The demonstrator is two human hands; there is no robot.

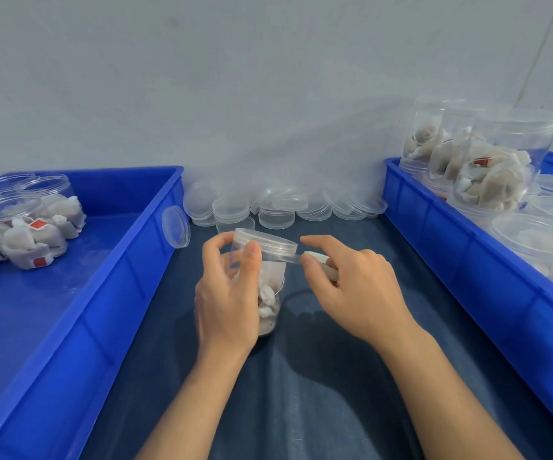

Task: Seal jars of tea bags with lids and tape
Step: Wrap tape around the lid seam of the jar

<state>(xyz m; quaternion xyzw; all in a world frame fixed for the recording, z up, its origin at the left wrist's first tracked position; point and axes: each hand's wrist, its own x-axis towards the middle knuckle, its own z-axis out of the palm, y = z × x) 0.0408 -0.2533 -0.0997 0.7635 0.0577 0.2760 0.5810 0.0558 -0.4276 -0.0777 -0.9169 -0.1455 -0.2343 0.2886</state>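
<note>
A clear plastic jar [270, 295] of tea bags is held tilted over the dark cloth in the middle, its clear lid [266, 242] on top. My left hand [227, 293] wraps around the jar, thumb pressed just under the lid. My right hand [351, 287] holds a small tape roll [318, 260] beside the jar. A strip of clear tape [283, 257] stretches from the roll to the jar at the lid's lower edge.
A blue tray [129, 260] on the left holds lidded jars [26, 224] lying on their sides. A blue tray [451, 247] on the right holds stacked jars [487, 167] of tea bags. Loose clear lids [281, 207] lie piled against the back wall.
</note>
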